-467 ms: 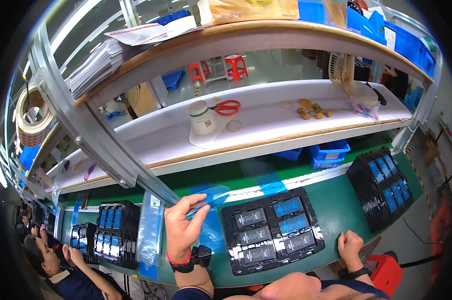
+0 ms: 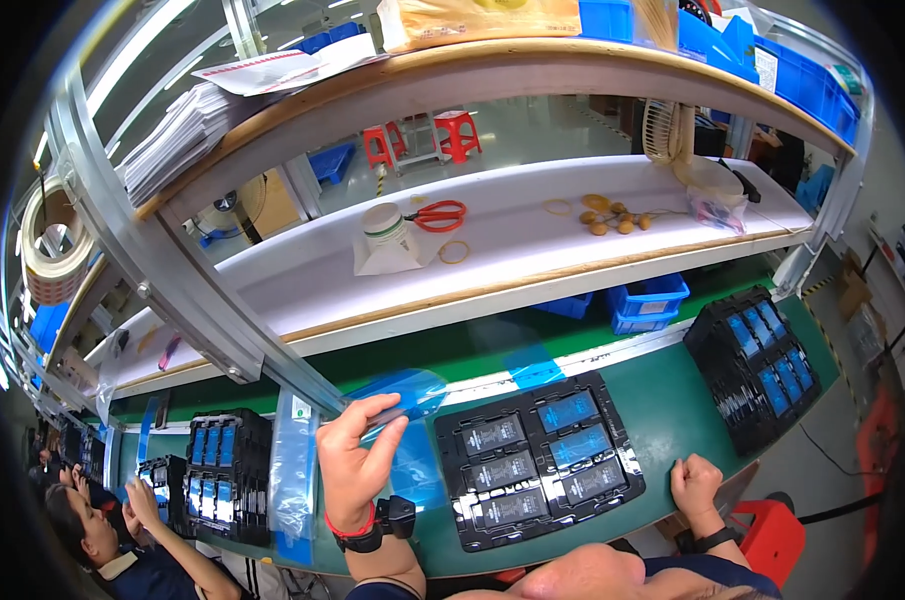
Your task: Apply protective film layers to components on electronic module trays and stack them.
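The change over the last half second is slight; the left hand [image 2: 352, 460] keeps its place above the desk [image 2: 657, 400], thumb and forefinger nearly together on a piece of blue film [image 2: 419, 388], which now shows a broader, rounder face beyond the fingertips; the whole view has slid a little leftward, as if the head has turned; the right hand [image 2: 696, 483] stays curled in a fist at the near edge, and whether anything is inside it I cannot tell.

The black tray [image 2: 535, 432] lies flat between the hands, touching neither; its six cells look as they did, the far two of the right column blue, such as this blue-faced cell [image 2: 567, 411], the other four dark; a blue sheet [image 2: 417, 475] lies just left of it; I judge that only the film's presentation has altered, the tray's contents standing no further on.
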Tool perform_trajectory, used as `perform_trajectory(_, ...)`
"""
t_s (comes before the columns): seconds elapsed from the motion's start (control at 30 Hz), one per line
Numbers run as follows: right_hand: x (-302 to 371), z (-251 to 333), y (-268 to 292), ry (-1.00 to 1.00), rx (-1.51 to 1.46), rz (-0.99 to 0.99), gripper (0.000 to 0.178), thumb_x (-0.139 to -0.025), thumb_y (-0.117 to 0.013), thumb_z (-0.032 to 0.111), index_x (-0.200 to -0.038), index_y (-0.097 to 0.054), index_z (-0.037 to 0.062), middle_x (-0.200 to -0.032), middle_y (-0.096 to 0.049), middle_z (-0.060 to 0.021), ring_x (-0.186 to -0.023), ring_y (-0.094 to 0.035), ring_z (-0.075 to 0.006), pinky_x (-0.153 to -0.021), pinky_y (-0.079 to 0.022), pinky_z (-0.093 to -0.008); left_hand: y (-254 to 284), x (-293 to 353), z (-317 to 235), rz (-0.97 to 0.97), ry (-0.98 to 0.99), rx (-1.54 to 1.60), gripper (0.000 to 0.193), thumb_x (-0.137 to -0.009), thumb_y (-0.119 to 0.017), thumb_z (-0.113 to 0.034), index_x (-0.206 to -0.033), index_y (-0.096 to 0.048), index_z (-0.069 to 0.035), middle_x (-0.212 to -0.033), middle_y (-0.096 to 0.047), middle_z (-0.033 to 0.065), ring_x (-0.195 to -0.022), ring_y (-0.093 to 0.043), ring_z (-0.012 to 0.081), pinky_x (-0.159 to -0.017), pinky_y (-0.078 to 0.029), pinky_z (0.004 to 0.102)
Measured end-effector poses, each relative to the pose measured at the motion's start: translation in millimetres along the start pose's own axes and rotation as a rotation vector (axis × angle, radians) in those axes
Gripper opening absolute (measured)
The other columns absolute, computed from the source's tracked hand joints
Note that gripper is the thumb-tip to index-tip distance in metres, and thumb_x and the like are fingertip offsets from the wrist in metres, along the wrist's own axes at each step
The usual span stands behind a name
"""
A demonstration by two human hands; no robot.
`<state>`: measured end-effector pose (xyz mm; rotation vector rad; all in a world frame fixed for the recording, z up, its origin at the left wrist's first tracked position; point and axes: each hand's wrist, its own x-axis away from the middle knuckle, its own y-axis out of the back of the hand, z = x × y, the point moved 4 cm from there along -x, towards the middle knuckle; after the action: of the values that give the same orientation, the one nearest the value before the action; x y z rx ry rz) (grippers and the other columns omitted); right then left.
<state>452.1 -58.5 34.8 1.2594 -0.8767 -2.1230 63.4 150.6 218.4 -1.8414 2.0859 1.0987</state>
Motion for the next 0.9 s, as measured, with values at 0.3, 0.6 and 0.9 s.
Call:
perform_trajectory(0.3, -5.1, 5.8, 1.8, -0.004, 0.002, 0.000, 0.027, -0.069, -0.064, 0.012, -0.052, -0.044, 0.0066, -0.050, -0.047, -0.0131, -0.046, -0.050, -0.0315, -0.044, -0.038, -0.0406, 0.0, 1.3, 5.3, -0.026, 0.037, -0.026, 0.021, -0.072, -0.066, 0.003, -0.093, -0.065, 0.003, -0.081, -0.066, 0.0119, -0.073, -0.064, 0.0156, -0.069, -0.048, 0.0251)
perform_trajectory(0.6, -0.3, 4.2, 4.9, -0.028, 0.007, -0.010, 0.027, -0.070, -0.064, 0.011, -0.051, -0.045, 0.0068, -0.050, -0.048, -0.0119, -0.044, -0.050, -0.0303, -0.043, -0.038, -0.0394, -5.3, 2.3, 11.3, 0.025, 0.034, -0.011, 0.020, -0.074, -0.064, 0.005, -0.094, -0.062, 0.004, -0.083, -0.063, 0.0099, -0.074, -0.062, 0.0144, -0.068, -0.048, 0.0237)
perform_trajectory(0.9, 0.5, 0.4, 3.9, -0.027, 0.003, -0.026, 0.029, -0.071, -0.064, 0.011, -0.051, -0.044, 0.0066, -0.050, -0.048, -0.0115, -0.044, -0.049, -0.0299, -0.042, -0.037, -0.0388, -8.6, 2.3, 8.5, 0.057, 0.022, 0.002, 0.020, -0.077, -0.060, 0.007, -0.097, -0.060, 0.005, -0.084, -0.061, 0.0072, -0.076, -0.060, 0.0115, -0.068, -0.048, 0.0219)
